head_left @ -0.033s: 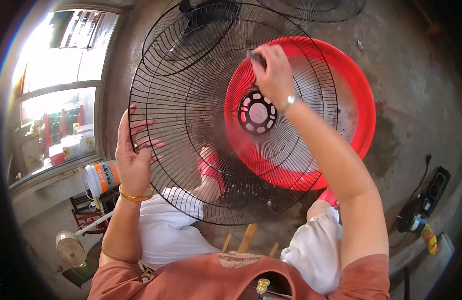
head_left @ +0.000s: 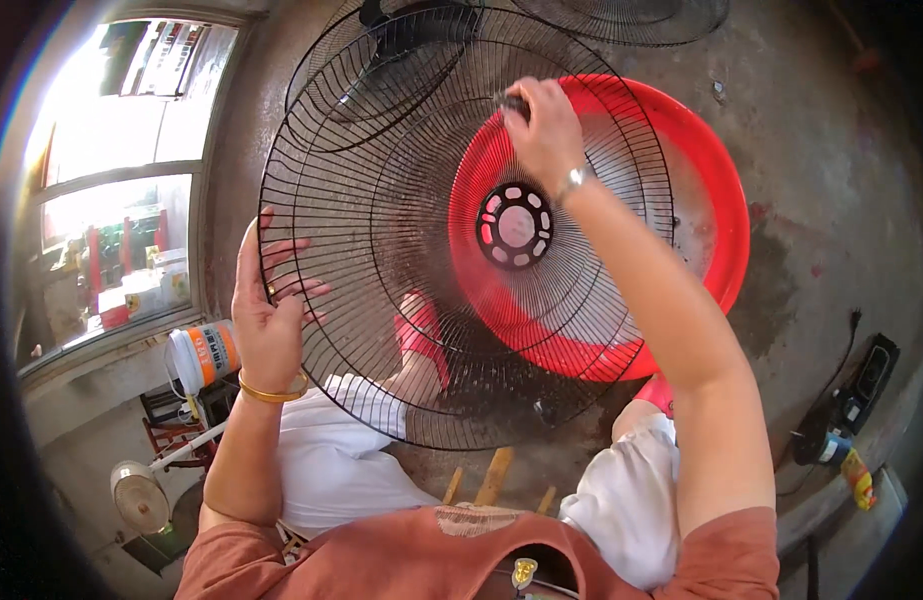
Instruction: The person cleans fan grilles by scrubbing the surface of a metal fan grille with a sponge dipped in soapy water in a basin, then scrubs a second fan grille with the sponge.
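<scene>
A round black wire fan guard with a ringed hub is held up in front of me, tilted over a red basin. My left hand grips its left rim, with fingertips passing through the wires. In my right hand is a small dark pad-like thing, pressed against the wires above the hub; its kind is hard to make out. Behind the guard, the large red basin stands on the floor, with greyish liquid inside.
Black fan parts lie at the far left of centre, and another wire guard at the far edge. A white and orange bucket stands left under the window. At right lie a black corded device and a yellow packet.
My right hand has shifted slightly left across the wires with the dark thing. The left hand and the fan guard look nearly unmoved.
</scene>
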The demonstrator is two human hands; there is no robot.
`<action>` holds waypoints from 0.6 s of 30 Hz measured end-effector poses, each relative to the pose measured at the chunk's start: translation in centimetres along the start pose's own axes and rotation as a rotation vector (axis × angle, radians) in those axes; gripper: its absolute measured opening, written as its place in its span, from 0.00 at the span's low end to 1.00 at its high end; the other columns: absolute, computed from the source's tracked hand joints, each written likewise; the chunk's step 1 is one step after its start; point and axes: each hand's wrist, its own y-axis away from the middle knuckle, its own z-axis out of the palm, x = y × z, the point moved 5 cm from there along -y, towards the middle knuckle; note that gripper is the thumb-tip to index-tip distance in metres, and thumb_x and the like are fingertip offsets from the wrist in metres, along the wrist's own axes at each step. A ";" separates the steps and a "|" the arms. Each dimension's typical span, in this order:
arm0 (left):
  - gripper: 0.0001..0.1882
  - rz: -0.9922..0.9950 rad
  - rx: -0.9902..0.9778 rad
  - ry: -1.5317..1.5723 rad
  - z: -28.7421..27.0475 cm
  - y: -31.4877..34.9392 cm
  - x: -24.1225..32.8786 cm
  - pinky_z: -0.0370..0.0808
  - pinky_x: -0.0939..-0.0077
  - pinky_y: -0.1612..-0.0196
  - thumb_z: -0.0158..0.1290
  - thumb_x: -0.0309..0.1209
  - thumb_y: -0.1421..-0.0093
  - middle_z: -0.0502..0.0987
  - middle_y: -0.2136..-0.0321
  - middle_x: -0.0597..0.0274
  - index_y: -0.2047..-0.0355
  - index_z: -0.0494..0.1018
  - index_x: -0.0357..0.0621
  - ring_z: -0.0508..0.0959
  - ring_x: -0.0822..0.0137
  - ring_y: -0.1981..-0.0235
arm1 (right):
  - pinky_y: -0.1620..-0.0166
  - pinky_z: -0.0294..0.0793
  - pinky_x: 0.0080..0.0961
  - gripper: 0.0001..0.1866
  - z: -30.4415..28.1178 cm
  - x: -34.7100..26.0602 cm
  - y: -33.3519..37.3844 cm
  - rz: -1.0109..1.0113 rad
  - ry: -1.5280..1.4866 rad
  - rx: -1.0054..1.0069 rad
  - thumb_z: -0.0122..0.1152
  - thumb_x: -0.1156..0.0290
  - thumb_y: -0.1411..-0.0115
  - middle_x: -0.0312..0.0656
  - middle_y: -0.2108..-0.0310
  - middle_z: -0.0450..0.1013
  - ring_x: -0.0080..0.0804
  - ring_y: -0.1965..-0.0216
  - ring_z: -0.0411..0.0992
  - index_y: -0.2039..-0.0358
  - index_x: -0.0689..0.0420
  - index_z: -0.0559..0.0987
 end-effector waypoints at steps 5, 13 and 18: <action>0.42 -0.075 0.025 0.026 -0.3 0.3 -0.5 0.77 0.84 0.75 0.35 0.13 0.53 0.72 0.53 0.53 0.34 0.53 0.49 0.80 0.68 0.68 | 0.56 0.70 0.40 0.10 -0.5 -2.7 3.2 -0.089 -0.070 -0.081 0.62 0.75 0.50 0.46 0.65 0.68 0.48 0.60 0.68 0.66 0.56 0.73; 0.42 -0.100 0.011 0.049 -0.4 0.7 -0.6 0.78 0.84 0.75 0.35 0.12 0.53 0.72 0.54 0.54 0.34 0.53 0.48 0.81 0.69 0.68 | 0.56 0.69 0.38 0.11 -1.3 -4.2 7.1 -0.150 -0.121 -0.146 0.60 0.77 0.51 0.45 0.65 0.67 0.46 0.61 0.66 0.65 0.58 0.74; 0.43 -0.108 -0.012 0.010 0.2 -0.1 -0.4 0.79 0.82 0.75 0.36 0.14 0.56 0.71 0.54 0.52 0.34 0.54 0.48 0.81 0.66 0.67 | 0.55 0.69 0.39 0.10 1.9 1.0 -0.4 -0.036 0.052 -0.082 0.62 0.72 0.48 0.46 0.65 0.68 0.47 0.59 0.67 0.65 0.56 0.74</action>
